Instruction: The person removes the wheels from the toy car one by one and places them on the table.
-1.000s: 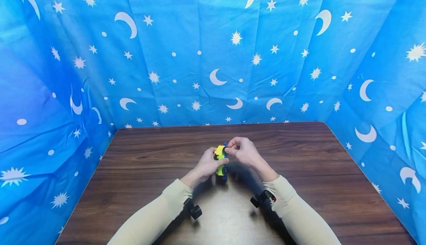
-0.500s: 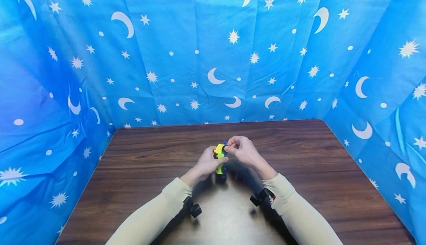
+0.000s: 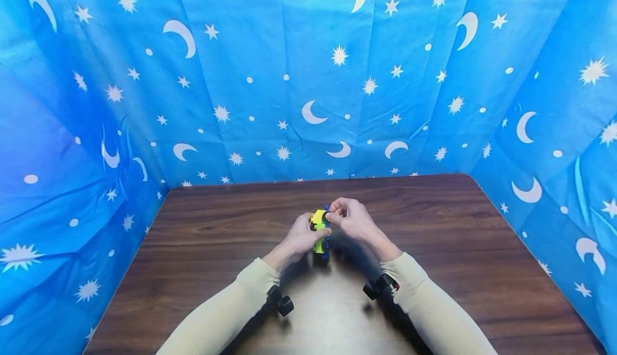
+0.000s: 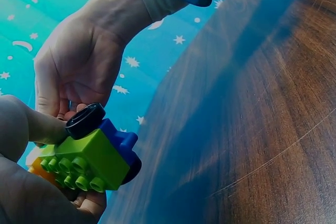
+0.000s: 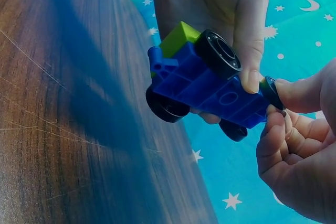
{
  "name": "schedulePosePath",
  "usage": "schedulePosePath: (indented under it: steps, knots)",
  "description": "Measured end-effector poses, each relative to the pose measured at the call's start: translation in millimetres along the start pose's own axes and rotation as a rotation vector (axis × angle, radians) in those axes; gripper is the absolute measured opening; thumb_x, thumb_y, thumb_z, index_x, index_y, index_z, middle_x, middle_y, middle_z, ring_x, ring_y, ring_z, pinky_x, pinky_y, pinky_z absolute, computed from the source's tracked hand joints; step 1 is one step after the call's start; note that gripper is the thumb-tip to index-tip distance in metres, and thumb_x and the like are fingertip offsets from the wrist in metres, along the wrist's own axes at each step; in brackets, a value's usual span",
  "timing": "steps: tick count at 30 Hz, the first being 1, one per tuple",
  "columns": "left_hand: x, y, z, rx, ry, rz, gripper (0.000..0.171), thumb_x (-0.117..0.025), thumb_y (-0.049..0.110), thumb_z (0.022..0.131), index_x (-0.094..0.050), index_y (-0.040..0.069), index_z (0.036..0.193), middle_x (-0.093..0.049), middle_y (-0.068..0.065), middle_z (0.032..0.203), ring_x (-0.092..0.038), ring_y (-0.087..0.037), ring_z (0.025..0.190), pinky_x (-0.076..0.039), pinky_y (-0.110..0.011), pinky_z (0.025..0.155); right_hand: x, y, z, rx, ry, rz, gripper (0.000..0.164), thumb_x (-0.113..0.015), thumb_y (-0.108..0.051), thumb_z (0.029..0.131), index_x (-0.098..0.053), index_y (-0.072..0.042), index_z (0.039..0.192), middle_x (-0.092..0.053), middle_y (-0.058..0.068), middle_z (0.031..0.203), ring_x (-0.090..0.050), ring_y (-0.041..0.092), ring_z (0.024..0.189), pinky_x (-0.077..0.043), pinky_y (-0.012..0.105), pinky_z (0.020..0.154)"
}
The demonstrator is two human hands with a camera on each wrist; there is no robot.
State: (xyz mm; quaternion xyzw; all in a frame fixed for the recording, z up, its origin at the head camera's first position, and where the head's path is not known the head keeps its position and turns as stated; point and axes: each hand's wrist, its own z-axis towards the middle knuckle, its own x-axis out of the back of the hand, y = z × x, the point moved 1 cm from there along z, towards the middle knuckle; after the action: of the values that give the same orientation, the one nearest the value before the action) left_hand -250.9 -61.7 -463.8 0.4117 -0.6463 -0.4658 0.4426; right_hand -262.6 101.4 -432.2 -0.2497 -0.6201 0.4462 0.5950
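Note:
A toy car (image 3: 319,217) of yellow and green building blocks is held up above the table, tilted on its side. My left hand (image 3: 299,236) grips its body, thumb across the side. In the right wrist view the blue chassis (image 5: 205,90) faces the camera, with black wheels on it. My right hand (image 3: 356,221) pinches the wheel (image 5: 272,92) at the car's far end between thumb and fingers. Round green studs (image 4: 79,165) show on the block in the left wrist view. Part of the car's middle is hidden behind the left hand.
The dark wood-grain table (image 3: 217,221) spreads below both hands. Blue cloth (image 3: 270,98) with white moons and stars hangs behind it and along both sides. A black camera (image 3: 281,302) is on the left wrist, another (image 3: 378,287) on the right.

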Motion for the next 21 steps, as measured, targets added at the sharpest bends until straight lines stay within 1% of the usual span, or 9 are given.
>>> schedulePosePath:
  steps: [4,9,14,21]
  knots:
    - [-1.5,-1.1,-0.9,0.002,0.003,-0.014,0.048,-0.07,0.007,0.086,-0.046,-0.008,0.124,-0.059,-0.017,0.107,-0.063,-0.02,0.088,-0.058,-0.032,0.075,-1.0,0.5,-1.3,-0.003,0.003,-0.008,0.011,-0.069,-0.013,0.09,-0.061,-0.006,0.089,-0.059,0.004,0.075,-0.053,0.016,0.066,-0.045,0.027,0.056]
    - [-2.3,-0.9,-1.1,-0.012,0.006,-0.038,0.047,-0.071,0.006,0.086,-0.047,-0.008,0.123,-0.06,-0.018,0.107,-0.062,-0.021,0.088,-0.057,-0.031,0.076,-1.9,0.7,-2.0,0.013,0.019,-0.025,0.011,-0.069,-0.015,0.09,-0.061,-0.007,0.089,-0.059,0.003,0.074,-0.053,0.016,0.065,-0.044,0.027,0.055]
    - [-4.3,-0.5,-0.9,-0.024,0.005,-0.033,0.047,-0.071,0.005,0.085,-0.047,-0.009,0.123,-0.059,-0.018,0.106,-0.063,-0.022,0.087,-0.058,-0.035,0.076,-0.5,0.5,-3.7,0.024,0.028,-0.024,0.011,-0.069,-0.014,0.09,-0.06,-0.007,0.088,-0.059,0.002,0.074,-0.052,0.015,0.064,-0.044,0.027,0.054]
    - [-3.9,-1.2,-0.9,-0.021,0.009,-0.016,0.046,-0.071,0.005,0.085,-0.047,-0.009,0.122,-0.059,-0.017,0.106,-0.062,-0.02,0.086,-0.058,-0.031,0.074,-1.3,0.8,-3.5,0.03,0.031,-0.039,0.011,-0.069,-0.013,0.09,-0.061,-0.007,0.088,-0.059,0.002,0.072,-0.053,0.015,0.063,-0.043,0.027,0.054]
